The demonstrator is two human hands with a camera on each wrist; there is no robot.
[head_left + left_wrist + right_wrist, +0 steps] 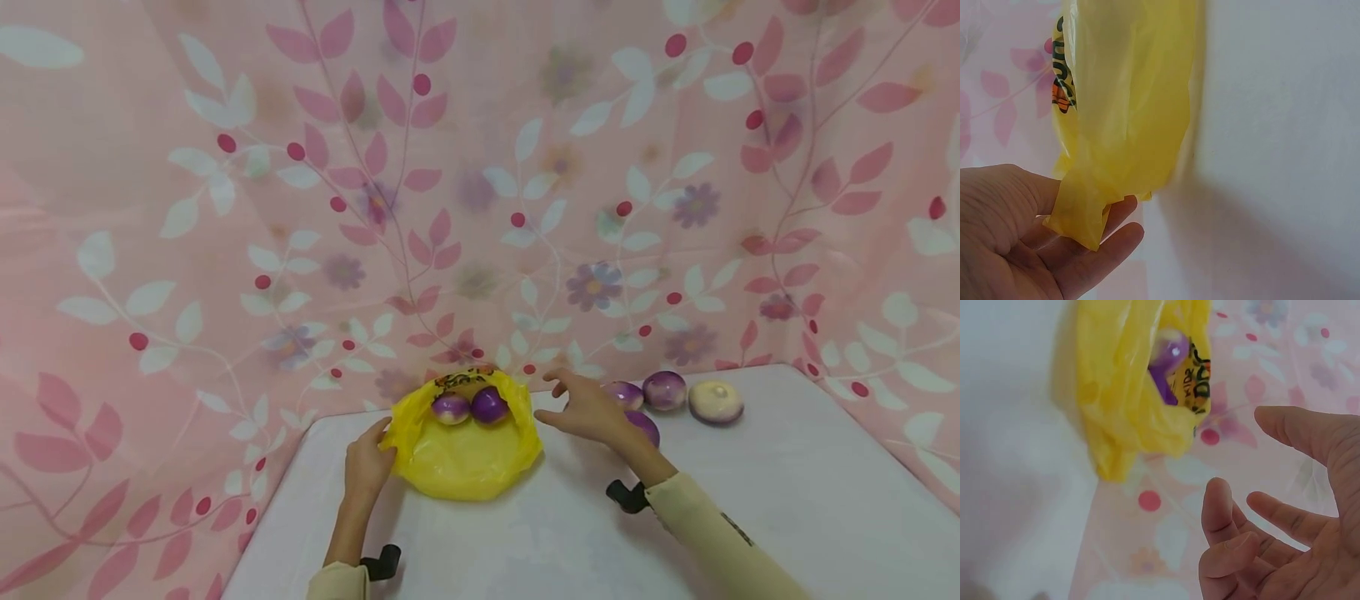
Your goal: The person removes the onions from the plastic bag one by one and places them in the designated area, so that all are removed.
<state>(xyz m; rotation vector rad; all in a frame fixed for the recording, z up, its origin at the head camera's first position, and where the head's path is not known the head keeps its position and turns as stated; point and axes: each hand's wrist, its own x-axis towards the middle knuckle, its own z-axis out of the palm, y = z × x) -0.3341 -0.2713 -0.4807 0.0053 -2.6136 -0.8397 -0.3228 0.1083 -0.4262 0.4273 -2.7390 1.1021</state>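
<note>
A yellow plastic bag [467, 462] stands with its mouth spread wide on the white table. Inside it, near the back, sit two glossy purple-and-white turnip-like vegetables [490, 405]. At the bag's left edge, my left hand [367, 467] pinches a flap of the plastic; in the left wrist view, the thumb and fingers lie on both sides of this flap [1079, 215]. My right hand [585, 408] is apart from the bag, just to its right, fingers spread and loosely bent. Between the right fingers there is nothing, as the right wrist view shows.
To the right of the right hand lie several more purple-and-white vegetables [664, 391], one partly behind the wrist. A cream-topped one [716, 402] is farthest right. Pink floral cloth [480, 208] hangs behind the white table [750, 517].
</note>
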